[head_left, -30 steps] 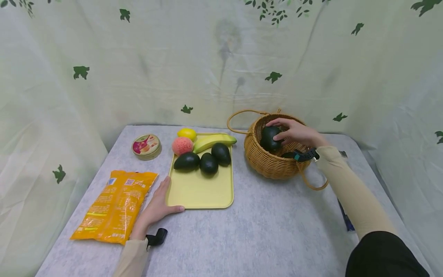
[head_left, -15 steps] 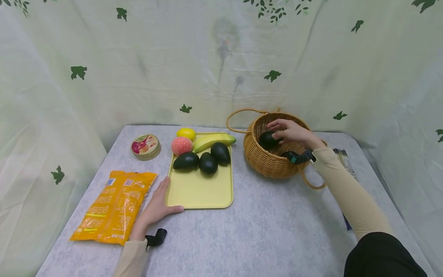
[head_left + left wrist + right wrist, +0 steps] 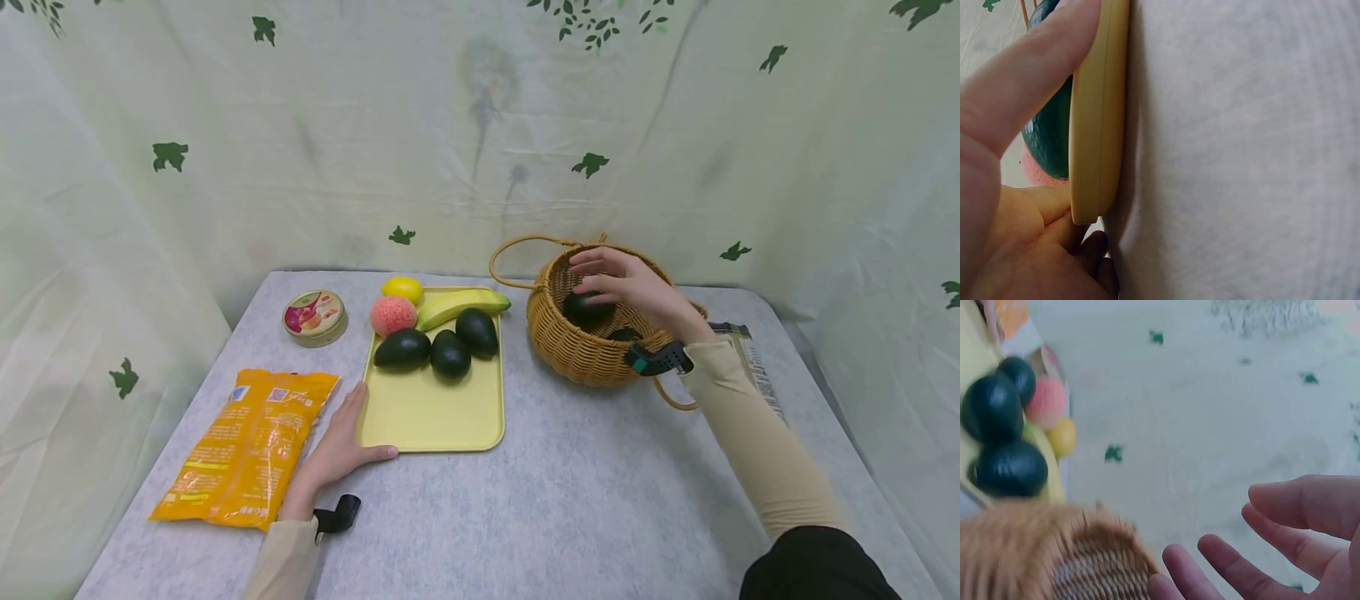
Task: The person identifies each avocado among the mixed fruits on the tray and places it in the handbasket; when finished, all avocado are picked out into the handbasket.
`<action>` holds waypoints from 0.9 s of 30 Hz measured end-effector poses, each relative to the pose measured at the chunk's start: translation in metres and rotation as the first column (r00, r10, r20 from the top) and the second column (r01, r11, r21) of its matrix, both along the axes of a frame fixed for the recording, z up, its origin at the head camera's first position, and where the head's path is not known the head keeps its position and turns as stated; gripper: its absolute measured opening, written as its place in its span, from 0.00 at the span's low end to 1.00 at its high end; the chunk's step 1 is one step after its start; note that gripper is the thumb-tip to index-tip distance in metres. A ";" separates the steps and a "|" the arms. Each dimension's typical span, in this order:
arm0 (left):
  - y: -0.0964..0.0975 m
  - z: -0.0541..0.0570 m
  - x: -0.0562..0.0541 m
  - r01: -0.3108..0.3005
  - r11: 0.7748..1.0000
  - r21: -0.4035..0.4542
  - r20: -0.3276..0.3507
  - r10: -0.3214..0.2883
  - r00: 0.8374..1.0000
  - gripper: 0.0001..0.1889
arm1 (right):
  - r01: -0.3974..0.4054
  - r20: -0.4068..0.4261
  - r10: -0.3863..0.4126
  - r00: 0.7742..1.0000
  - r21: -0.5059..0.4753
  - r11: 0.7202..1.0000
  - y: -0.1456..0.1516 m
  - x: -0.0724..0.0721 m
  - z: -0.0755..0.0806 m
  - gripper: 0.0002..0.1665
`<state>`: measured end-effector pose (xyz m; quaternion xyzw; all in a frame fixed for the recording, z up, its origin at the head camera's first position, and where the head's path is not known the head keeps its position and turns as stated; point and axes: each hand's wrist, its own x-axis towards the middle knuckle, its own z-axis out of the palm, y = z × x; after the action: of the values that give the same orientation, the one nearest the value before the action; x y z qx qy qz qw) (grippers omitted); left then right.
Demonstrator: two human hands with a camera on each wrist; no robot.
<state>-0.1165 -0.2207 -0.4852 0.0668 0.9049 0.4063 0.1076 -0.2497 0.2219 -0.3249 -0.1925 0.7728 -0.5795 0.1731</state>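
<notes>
A wicker basket stands at the back right of the table, with a dark avocado lying inside it. My right hand hovers just above the basket's rim, its fingers spread and empty. A yellow tray holds three dark avocados, a pink peach, a lemon and a green-yellow banana. My left hand lies flat against the tray's near left corner, its thumb along the tray edge.
An orange snack bag lies at the front left. A round tin sits behind it. A printed packet lies right of the basket. Leaf-patterned cloth walls close in the table on three sides.
My right hand lowered the avocado into the basket, let it go, and has lifted to just above the rim with open fingers. The left hand has not moved.
</notes>
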 end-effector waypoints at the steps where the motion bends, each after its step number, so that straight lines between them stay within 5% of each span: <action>1: 0.000 0.000 0.000 -0.001 1.000 0.002 0.000 0.001 1.000 0.63 | -0.013 -0.005 0.013 1.000 -0.013 1.000 -0.004 0.003 0.001 0.27; 11: 0.000 -0.001 0.000 0.005 1.000 0.003 -0.011 -0.005 1.000 0.63 | -0.133 -0.047 0.131 0.990 -0.046 0.990 -0.058 0.028 -0.005 0.25; 27: -0.001 -0.002 0.000 -0.001 1.000 -0.007 -0.001 0.001 1.000 0.63 | -0.268 0.005 0.268 0.964 0.013 0.963 -0.121 0.022 -0.066 0.30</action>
<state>-0.1165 -0.2214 -0.4869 0.0661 0.9064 0.4033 0.1069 -0.2278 0.1012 -0.3912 -0.2929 0.7434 -0.5457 0.2523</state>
